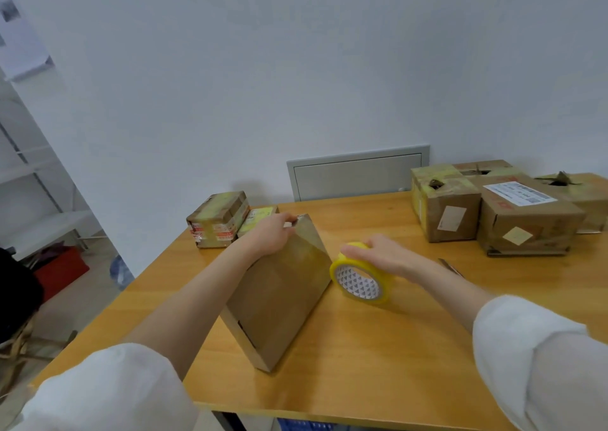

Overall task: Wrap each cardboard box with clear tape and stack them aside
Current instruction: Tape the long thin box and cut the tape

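While my left hand [268, 234] grips the top corner of the cardboard box [279, 295] upended on the surface [362, 364], my right hand [385, 256] curls over the tape roll [360, 277] just beside it. Balanced on a narrow edge, the box could topple if I pull tape hard or loosen that corner grip.

Seven cardboard boxes stand on one wooden table [411, 348]: one flat box [279, 292] at the centre of the frame, two small taped boxes [217, 221] left of centre, four larger boxes [526, 220] clustered at the right edge, the rear ones partly hidden. One roll of tape [360, 280], mid-frame. Two hands: one left hand [268, 234], one right hand [386, 254]. One grey wall panel [358, 175]
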{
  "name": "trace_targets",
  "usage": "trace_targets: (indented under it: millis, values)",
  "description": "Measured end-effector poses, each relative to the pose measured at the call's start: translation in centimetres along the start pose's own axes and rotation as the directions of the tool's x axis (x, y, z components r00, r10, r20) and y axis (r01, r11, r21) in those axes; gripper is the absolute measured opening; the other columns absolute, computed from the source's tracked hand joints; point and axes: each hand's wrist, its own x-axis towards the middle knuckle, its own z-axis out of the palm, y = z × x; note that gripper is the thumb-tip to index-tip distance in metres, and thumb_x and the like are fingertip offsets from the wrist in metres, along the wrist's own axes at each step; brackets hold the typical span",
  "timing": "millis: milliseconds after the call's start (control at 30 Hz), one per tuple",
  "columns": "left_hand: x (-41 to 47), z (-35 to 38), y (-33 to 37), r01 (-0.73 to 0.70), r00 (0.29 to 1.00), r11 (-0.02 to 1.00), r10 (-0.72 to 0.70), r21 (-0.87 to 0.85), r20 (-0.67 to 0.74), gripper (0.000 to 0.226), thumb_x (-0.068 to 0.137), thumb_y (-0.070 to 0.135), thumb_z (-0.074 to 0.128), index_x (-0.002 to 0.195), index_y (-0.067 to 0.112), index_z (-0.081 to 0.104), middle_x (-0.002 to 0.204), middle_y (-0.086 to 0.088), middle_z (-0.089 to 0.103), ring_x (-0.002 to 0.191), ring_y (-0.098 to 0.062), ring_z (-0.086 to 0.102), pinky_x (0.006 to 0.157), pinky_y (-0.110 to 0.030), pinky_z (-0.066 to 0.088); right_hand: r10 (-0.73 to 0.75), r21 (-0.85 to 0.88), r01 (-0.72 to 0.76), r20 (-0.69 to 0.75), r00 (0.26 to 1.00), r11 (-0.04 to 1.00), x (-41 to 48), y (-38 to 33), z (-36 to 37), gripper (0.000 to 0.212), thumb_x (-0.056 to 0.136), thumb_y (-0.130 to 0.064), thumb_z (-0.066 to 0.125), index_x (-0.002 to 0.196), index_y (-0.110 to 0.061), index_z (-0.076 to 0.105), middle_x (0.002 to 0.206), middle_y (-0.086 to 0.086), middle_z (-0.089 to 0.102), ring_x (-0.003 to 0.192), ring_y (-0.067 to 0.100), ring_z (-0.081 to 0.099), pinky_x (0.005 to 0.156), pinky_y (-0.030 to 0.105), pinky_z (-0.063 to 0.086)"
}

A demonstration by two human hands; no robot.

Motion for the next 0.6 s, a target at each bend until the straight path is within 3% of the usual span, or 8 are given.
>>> trace_targets:
  millis: [67, 167, 267, 367, 467, 600]
  values:
    - [0.0, -0.2, -0.1, -0.007, 1.0, 1.0, 0.007, -0.012, 0.011, 0.039, 0.104, 0.018, 0.034, 0.142, 0.014, 0.042, 0.142, -0.012, 0.046, 0.126, -0.027, 0.046, 0.099, -0.031, 0.039, 0.009, 0.044, -0.008, -0.001, 1.0, 0.999, -0.1, 0.6, 0.0, 0.057, 0.09, -0.058, 0.052, 0.101, -0.004, 0.065, 0.101, 0.01, 0.069, 0.087, 0.021, 0.064, 0.066, 0.025, 0.045]
    - [0.0, -0.2, -0.2, 0.012, 0.999, 0.999, -0.01, -0.048, 0.031, 0.04, 0.104, 0.02, 0.033, 0.142, 0.015, 0.041, 0.141, -0.012, 0.045, 0.126, -0.028, 0.047, 0.101, -0.035, 0.041, 0.05, 0.061, -0.054, 0.065, 0.997, 0.997, -0.1, 0.7, -0.6, 0.057, 0.092, -0.055, 0.051, 0.122, -0.009, 0.059, 0.118, 0.005, 0.062, 0.102, 0.019, 0.059, 0.079, 0.029, 0.044]
    - [0.0, -0.3, -0.5, 0.038, 0.999, 0.995, -0.036, -0.095, 0.033, 0.042, 0.104, 0.029, 0.032, 0.141, 0.012, 0.042, 0.14, -0.012, 0.047, 0.126, -0.027, 0.047, 0.104, -0.036, 0.04, 0.053, 0.14, -0.063, 0.072, 0.996, 0.988, -0.1, 1.0, -0.7, 0.049, 0.093, -0.047, 0.055, 0.131, -0.016, 0.055, 0.124, 0.001, 0.057, 0.108, 0.018, 0.054, 0.083, 0.028, 0.042]
    - [0.4, -0.3, -0.2, 0.075, 0.997, 0.997, -0.075, -0.024, 0.001, 0.045, 0.103, 0.036, 0.031, 0.136, 0.007, 0.044, 0.136, -0.013, 0.05, 0.124, -0.028, 0.048, 0.098, -0.034, 0.039, 0.034, 0.155, -0.04, 0.045, 0.998, 0.987, 0.2, 0.7, 0.1, 0.04, 0.094, -0.044, 0.054, 0.122, -0.015, 0.06, 0.117, 0.004, 0.063, 0.1, 0.017, 0.059, 0.075, 0.023, 0.046]
    - [1.6, 0.0, -0.2, 0.127, 0.991, 0.989, -0.124, 0.072, -0.045, 0.045, 0.102, 0.04, 0.033, 0.128, 0.006, 0.047, 0.13, -0.014, 0.054, 0.117, -0.029, 0.051, 0.088, -0.035, 0.04, 0.009, 0.132, -0.016, 0.053, 0.999, 0.991, 0.6, -0.1, 0.7, 0.035, 0.094, -0.042, 0.054, 0.111, -0.013, 0.063, 0.108, 0.007, 0.067, 0.094, 0.02, 0.064, 0.077, 0.028, 0.05]
    - [2.4, 0.5, -0.1, 0.214, 0.976, 0.97, -0.209, 0.115, -0.059, 0.046, 0.1, 0.038, 0.042, 0.126, 0.0, 0.046, 0.12, -0.017, 0.058, 0.108, -0.03, 0.057, 0.079, -0.035, 0.044, -0.003, 0.094, 0.0, 0.037, 0.999, 0.996, 0.6, -0.6, 1.1, 0.033, 0.094, -0.043, 0.054, 0.107, -0.014, 0.062, 0.098, 0.004, 0.064, 0.08, 0.014, 0.061, 0.069, 0.024, 0.049]
